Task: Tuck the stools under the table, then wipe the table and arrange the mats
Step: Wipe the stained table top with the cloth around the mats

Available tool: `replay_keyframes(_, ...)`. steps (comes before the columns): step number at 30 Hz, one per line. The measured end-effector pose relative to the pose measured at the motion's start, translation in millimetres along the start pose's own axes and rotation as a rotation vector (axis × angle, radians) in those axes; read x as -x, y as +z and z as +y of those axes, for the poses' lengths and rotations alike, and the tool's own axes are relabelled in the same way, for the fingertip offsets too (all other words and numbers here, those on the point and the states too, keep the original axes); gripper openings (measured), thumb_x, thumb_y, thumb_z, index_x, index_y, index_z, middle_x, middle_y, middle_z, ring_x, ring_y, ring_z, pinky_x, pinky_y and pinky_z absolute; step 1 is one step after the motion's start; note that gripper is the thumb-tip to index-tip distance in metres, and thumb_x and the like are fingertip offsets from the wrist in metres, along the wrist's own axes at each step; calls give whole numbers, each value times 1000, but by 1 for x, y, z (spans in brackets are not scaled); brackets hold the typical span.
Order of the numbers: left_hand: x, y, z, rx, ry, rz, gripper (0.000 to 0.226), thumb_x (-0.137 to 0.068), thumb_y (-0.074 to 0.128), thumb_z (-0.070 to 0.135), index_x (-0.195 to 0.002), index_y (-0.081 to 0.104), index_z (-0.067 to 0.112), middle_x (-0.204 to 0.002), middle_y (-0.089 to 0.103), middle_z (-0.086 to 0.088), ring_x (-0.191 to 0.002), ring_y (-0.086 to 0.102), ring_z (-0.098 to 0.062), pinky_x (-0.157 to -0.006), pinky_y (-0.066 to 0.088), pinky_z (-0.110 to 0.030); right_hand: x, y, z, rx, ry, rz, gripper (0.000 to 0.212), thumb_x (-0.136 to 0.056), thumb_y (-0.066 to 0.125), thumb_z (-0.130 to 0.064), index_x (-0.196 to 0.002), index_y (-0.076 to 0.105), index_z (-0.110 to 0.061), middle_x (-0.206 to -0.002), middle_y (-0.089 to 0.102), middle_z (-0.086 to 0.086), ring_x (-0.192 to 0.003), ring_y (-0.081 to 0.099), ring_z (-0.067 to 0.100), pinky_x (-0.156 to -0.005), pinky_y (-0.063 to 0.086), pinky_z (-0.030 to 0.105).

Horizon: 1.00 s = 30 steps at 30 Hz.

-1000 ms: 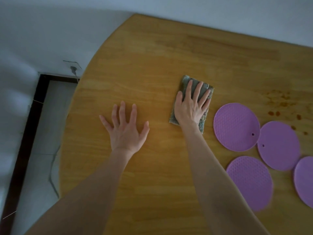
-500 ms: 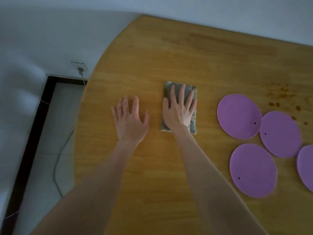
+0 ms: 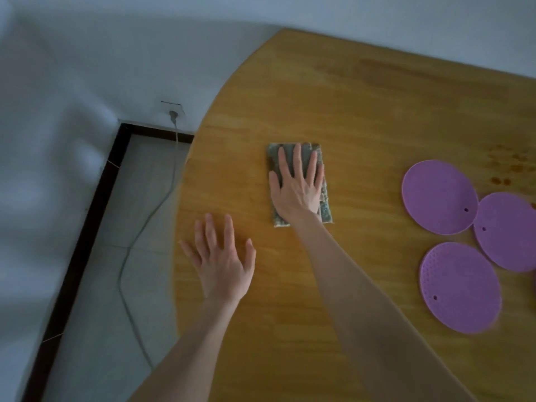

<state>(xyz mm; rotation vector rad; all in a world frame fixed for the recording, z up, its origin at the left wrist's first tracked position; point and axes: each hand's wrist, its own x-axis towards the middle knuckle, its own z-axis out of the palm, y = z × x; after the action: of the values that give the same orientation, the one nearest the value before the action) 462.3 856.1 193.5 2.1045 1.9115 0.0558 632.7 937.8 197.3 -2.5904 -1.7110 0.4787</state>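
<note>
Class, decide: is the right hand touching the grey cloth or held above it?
Touching. The head view shows the right hand lying flat on the cloth, straight fingers spread across it, no gap visible.

Home dining room, wooden table [image 3: 377, 117], silicone mats [image 3: 439, 197], wall socket [image 3: 173, 111]

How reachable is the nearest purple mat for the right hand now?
Probably yes: the right hand presses flat on the cloth, and only bare table separates it from the nearest purple mat.
</note>
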Motion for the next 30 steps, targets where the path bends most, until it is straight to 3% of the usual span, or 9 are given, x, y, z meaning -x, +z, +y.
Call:
replay_keyframes(5,2,3,-4,-12,22,32,66,-91,32,54,-142,42,14,-151,32,-21,-141,21,-39,-112,4,-62,51,11,22,76,-187,8,60,-98,18,-55,-152,8,-32,-161,4,0,-147,-2,29,-119,-1,44)
replay_keyframes(11,0,4,-4,-7,38,58,66,-91,32,54,-142,42,15,-151,33,-21,-142,22,-39,-112,3,-63,-2,-2,22,48,29,14,59,-99,17,-52,-152,0,-32,-161,-8,0,-146,-13,30,-118,-8,45)
replay_keyframes(14,0,4,-4,8,27,52,66,-91,31,55,-142,43,15,-151,32,-20,-142,21,-38,-112,1,-60,5,5,-9,83,-170,16,60,-99,18,-53,-152,3,-31,-161,-4,1,-146,-9,33,-118,-7,46)
replay_keyframes(18,12,-1,-17,24,68,76,60,-91,34,51,-137,49,15,-148,38,-20,-139,28,-39,-112,15,-64,56,16,0,131,-407,-13,60,-96,16,-55,-151,17,-32,-161,10,1,-147,1,30,-119,-1,43)
replay_keyframes(25,77,2,-46,11,10,21,65,-91,33,57,-142,43,20,-151,33,-18,-141,23,-36,-113,11,-61,18,9,-32,68,-166,7,59,-99,20,-51,-153,6,-31,-161,-2,0,-147,-9,31,-118,-7,46)
replay_keyframes(27,84,3,-47,21,-8,17,65,-91,32,57,-141,45,19,-150,34,-18,-140,24,-36,-113,14,-60,35,16,-50,98,-295,-3,59,-99,18,-52,-153,6,-31,-161,-1,1,-147,-7,32,-118,-5,47)
replay_keyframes(30,85,3,-48,-4,2,14,65,-91,31,57,-140,46,18,-150,35,-18,-140,26,-36,-112,17,-60,79,28,-46,136,-516,3,57,-98,21,-52,-151,20,-30,-160,15,4,-147,6,34,-119,4,49)
